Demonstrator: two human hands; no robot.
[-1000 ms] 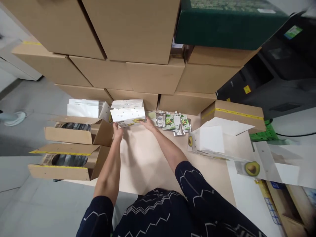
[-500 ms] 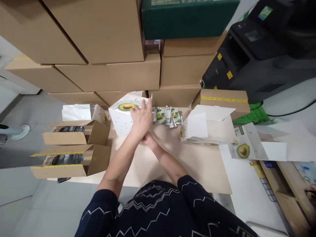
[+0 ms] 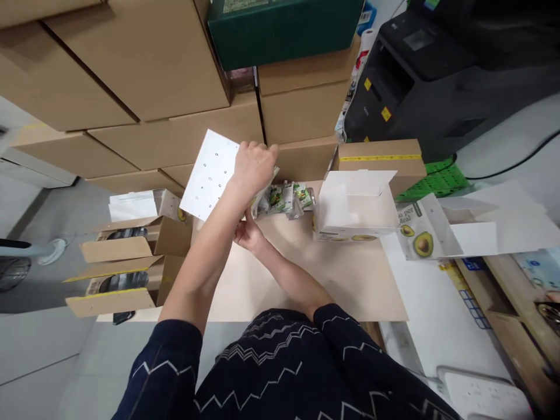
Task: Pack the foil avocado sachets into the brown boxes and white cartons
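A white printed carton with small dark dots is tilted above the table, its lower part hidden behind my left forearm. My left hand is closed over the carton's upper right edge, fingers bent away from view. Lower down, my right hand grips the carton's lower right part with thumb up and fingers curled; where they touch is partly hidden. Just right of the carton lie several small silver-and-green pouches. An open white carton with avocado pictures stands farther right on the table.
Brown cardboard boxes are stacked along the back, a dark green box on top. Open brown boxes and a white carton stand left. At right are a black printer and a flattened-looking avocado carton.
The carton has turned and tilted, so its avocado face gives way to a dotted side. My left hand has gone from fingers spread on it to curled over its edge. The view has shifted.
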